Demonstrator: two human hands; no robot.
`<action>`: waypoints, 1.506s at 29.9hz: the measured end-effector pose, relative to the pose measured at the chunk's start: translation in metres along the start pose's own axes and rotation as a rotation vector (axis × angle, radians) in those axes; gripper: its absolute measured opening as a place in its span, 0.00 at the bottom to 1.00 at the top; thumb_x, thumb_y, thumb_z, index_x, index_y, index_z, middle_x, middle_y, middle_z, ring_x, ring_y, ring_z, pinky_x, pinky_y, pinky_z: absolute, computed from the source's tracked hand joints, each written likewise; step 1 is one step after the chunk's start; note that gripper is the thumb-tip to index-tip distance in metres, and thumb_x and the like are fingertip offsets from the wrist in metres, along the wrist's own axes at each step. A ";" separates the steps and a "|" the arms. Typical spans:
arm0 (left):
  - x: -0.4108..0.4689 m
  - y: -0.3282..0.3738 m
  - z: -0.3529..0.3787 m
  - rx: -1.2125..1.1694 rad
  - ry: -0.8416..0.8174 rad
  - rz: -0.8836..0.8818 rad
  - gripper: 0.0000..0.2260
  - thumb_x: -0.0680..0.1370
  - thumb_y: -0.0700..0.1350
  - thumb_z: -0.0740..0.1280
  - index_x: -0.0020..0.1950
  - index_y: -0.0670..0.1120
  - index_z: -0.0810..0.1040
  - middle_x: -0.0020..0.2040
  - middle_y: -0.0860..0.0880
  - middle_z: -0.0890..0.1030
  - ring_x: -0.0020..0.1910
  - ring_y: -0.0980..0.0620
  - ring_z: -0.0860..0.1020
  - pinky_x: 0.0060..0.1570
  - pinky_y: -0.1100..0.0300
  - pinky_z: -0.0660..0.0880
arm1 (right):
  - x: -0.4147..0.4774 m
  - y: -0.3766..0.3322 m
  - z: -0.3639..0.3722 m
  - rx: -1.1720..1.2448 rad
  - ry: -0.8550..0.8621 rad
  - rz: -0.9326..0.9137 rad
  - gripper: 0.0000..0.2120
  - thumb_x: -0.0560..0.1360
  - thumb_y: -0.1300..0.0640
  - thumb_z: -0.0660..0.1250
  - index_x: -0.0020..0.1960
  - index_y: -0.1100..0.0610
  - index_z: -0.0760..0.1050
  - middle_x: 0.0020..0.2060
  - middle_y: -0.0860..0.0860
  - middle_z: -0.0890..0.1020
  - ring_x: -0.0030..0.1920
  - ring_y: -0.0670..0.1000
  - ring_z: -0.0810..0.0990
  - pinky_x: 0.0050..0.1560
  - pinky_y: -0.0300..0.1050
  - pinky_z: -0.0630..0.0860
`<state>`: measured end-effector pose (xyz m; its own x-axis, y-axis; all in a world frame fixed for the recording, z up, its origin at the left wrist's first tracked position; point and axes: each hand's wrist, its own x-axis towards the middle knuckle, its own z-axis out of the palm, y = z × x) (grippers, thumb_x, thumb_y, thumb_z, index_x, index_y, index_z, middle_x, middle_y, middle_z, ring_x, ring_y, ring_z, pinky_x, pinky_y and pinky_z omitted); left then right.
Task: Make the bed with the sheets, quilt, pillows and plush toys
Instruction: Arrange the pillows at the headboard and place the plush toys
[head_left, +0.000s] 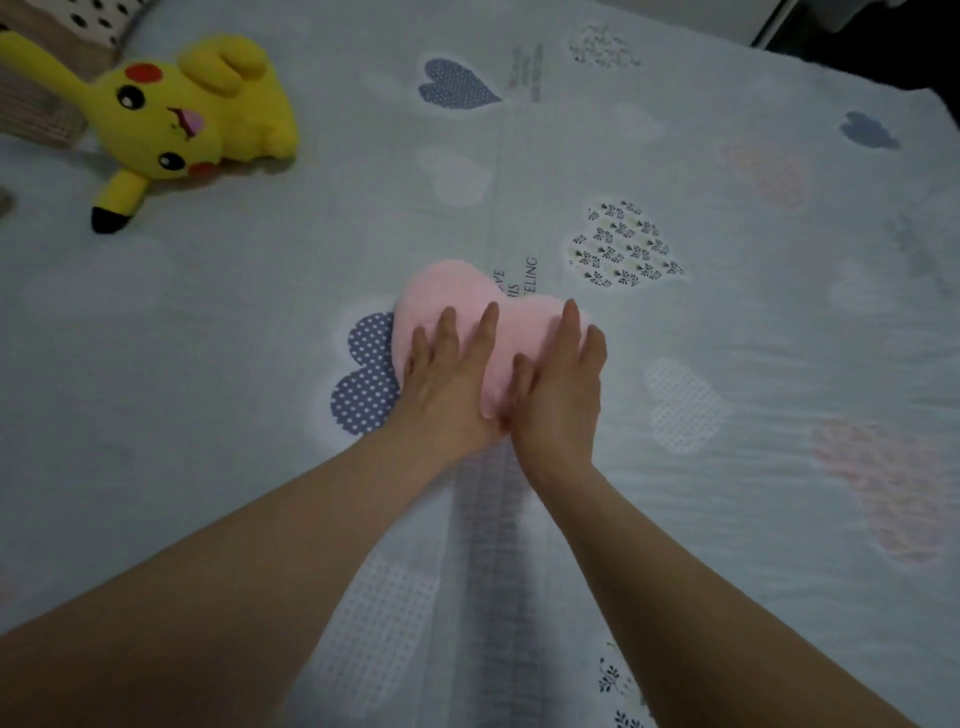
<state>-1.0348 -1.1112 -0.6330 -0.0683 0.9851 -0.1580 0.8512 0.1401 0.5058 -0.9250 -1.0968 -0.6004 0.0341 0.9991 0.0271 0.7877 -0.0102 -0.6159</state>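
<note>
We press our left hand (447, 379) and right hand (558, 389) flat, fingers straight, on the pink heart plush (457, 296) in the middle of the quilt (727, 338); it looks placed (we think); next, probably tidy the yellow plush toy (192, 114) lying tipped over near the pillows (47, 98).

Both hands, left (447, 379) and right (558, 389), press flat on a pink heart plush (452, 291) on the quilt (727, 322).

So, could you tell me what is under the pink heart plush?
The quilt. A dotted blue print and some lettering run partly under the plush; whatever else lies beneath is covered.
</note>
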 end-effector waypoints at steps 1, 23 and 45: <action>-0.005 -0.003 -0.010 -0.052 0.013 -0.029 0.46 0.74 0.60 0.66 0.77 0.56 0.34 0.79 0.43 0.41 0.78 0.39 0.40 0.75 0.41 0.47 | -0.006 -0.014 0.002 0.012 0.052 -0.075 0.32 0.79 0.54 0.61 0.79 0.50 0.49 0.77 0.56 0.53 0.67 0.60 0.67 0.66 0.49 0.64; -0.061 -0.180 -0.084 -0.276 0.282 -0.465 0.38 0.76 0.59 0.67 0.80 0.54 0.49 0.79 0.41 0.42 0.78 0.40 0.46 0.75 0.49 0.52 | -0.016 -0.138 0.144 0.009 -0.391 -0.092 0.39 0.76 0.39 0.64 0.79 0.47 0.48 0.74 0.61 0.55 0.69 0.64 0.67 0.69 0.54 0.65; -0.221 -0.295 -0.266 -0.098 0.805 -0.438 0.32 0.76 0.49 0.70 0.78 0.51 0.61 0.80 0.47 0.48 0.75 0.35 0.52 0.70 0.44 0.60 | -0.164 -0.369 0.160 0.327 -0.305 -0.526 0.35 0.76 0.49 0.69 0.77 0.45 0.54 0.70 0.53 0.60 0.63 0.49 0.70 0.54 0.34 0.64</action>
<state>-1.4092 -1.3439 -0.5212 -0.7469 0.6090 0.2668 0.6184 0.4888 0.6154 -1.3198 -1.2504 -0.5039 -0.5147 0.8351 0.1942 0.4244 0.4449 -0.7887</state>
